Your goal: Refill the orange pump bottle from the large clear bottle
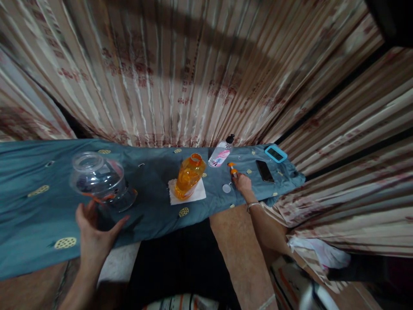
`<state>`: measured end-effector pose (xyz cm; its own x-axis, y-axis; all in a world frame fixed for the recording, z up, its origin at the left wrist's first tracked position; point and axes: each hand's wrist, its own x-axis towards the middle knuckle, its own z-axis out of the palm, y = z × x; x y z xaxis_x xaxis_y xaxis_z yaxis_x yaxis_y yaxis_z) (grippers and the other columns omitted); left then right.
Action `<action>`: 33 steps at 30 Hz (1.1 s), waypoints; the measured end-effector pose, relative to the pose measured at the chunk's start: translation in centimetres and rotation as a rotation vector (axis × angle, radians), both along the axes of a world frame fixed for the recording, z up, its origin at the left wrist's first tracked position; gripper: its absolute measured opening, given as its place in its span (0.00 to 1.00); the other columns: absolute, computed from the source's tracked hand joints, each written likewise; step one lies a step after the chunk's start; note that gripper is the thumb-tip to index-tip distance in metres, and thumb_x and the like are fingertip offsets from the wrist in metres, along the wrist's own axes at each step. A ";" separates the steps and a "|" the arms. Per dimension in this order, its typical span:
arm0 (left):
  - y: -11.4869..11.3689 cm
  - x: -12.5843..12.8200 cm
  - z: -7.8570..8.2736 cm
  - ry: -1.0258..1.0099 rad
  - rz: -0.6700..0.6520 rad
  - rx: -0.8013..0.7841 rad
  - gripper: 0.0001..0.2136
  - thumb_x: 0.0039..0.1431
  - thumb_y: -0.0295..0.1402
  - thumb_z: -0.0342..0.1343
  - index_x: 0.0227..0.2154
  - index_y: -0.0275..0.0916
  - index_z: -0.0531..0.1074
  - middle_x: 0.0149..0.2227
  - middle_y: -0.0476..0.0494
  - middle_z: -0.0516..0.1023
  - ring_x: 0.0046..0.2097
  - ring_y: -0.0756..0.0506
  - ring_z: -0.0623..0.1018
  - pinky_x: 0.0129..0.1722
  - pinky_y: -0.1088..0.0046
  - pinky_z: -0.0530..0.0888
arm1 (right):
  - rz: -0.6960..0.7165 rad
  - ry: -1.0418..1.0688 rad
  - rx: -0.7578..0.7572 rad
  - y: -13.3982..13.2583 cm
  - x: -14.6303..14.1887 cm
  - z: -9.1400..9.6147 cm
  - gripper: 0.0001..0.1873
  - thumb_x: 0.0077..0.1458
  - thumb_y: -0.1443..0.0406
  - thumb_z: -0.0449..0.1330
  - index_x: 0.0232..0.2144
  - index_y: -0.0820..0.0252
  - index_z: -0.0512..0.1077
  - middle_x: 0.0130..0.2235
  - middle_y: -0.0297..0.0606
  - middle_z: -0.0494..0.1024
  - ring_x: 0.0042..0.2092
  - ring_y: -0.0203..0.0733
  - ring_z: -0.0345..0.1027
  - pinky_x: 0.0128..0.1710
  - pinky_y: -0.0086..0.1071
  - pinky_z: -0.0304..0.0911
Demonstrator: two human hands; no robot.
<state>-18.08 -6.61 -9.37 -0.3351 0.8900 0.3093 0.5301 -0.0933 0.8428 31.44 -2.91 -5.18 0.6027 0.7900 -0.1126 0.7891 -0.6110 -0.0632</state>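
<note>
Close to the front of a clear plastic jar [106,181] is my left hand [97,230], its thumb and fingers spread apart. The jar has a wide round mouth and some orange on its lower part; whether my fingertips touch it I cannot tell. Further right, my right hand [242,183] has its fingers closed on a small orange pump top [232,168] with a pale middle. Between the hands, an amber bottle [189,177] with an uncapped neck stands on a white tissue [198,192]. A clear round disc [226,188] lies beside my right hand.
Behind the pump top stands a clear bottle [221,154] with a black pump. A black phone [265,171] and a blue-framed device [275,153] lie at the right end of the cloth-covered table [155,224]. A patterned curtain [161,86] hangs along the far edge.
</note>
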 end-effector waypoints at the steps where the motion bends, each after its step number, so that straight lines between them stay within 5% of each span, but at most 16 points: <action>1: -0.8 -0.1 -0.3 -0.042 -0.013 -0.027 0.58 0.37 0.65 0.67 0.67 0.42 0.49 0.67 0.30 0.65 0.68 0.30 0.68 0.67 0.46 0.66 | 0.005 -0.002 0.006 0.0 0.0 0.0 0.17 0.65 0.57 0.61 0.50 0.62 0.73 0.51 0.43 0.77 0.51 0.46 0.74 0.53 0.47 0.72; 6: -5.2 0.5 -0.7 -0.150 0.002 -0.070 0.53 0.40 0.61 0.69 0.67 0.54 0.51 0.69 0.40 0.64 0.70 0.31 0.65 0.70 0.43 0.63 | 0.015 0.005 0.114 -2.3 0.2 0.5 0.14 0.65 0.57 0.62 0.45 0.63 0.75 0.47 0.42 0.79 0.49 0.44 0.75 0.53 0.46 0.71; 11: -8.0 2.0 0.5 -0.225 -0.061 -0.071 0.54 0.43 0.57 0.69 0.69 0.45 0.50 0.69 0.31 0.63 0.68 0.27 0.66 0.68 0.40 0.65 | -0.004 0.037 0.436 -8.7 1.3 3.2 0.17 0.63 0.54 0.61 0.41 0.64 0.77 0.46 0.45 0.81 0.48 0.46 0.76 0.54 0.47 0.67; 15: -8.2 3.1 0.9 -0.207 -0.129 -0.136 0.51 0.47 0.54 0.68 0.70 0.46 0.49 0.70 0.31 0.62 0.69 0.26 0.66 0.67 0.40 0.66 | -0.115 0.075 0.796 -14.6 2.1 6.4 0.39 0.48 0.34 0.58 0.35 0.65 0.81 0.37 0.52 0.83 0.36 0.51 0.75 0.41 0.43 0.67; 19: -6.5 5.0 0.7 -0.157 -0.228 -0.019 0.46 0.49 0.51 0.68 0.68 0.47 0.54 0.68 0.33 0.65 0.68 0.30 0.67 0.68 0.43 0.65 | -0.229 0.211 1.121 -18.0 1.2 9.5 0.35 0.37 0.37 0.68 0.31 0.63 0.79 0.28 0.40 0.78 0.29 0.44 0.69 0.35 0.39 0.65; 26: -1.4 10.7 1.9 -0.099 -0.439 0.034 0.45 0.51 0.46 0.69 0.68 0.44 0.53 0.69 0.31 0.62 0.70 0.31 0.65 0.69 0.44 0.64 | -0.128 0.535 1.655 -16.1 -3.3 14.6 0.19 0.40 0.53 0.74 0.24 0.58 0.73 0.31 0.32 0.77 0.33 0.34 0.72 0.28 0.25 0.65; 33: 2.4 14.7 1.4 -0.095 -0.547 -0.003 0.50 0.46 0.43 0.72 0.68 0.41 0.51 0.70 0.28 0.60 0.70 0.31 0.64 0.70 0.45 0.62 | 0.186 0.747 1.867 -11.8 -6.3 18.8 0.08 0.52 0.59 0.71 0.29 0.57 0.80 0.32 0.35 0.78 0.31 0.32 0.71 0.28 0.24 0.71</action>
<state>-3.34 -4.24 -7.96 0.1496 0.9430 0.2974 0.3265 -0.3310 0.8854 25.18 -14.68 13.61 0.7476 0.2460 0.6169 0.3471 0.6473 -0.6787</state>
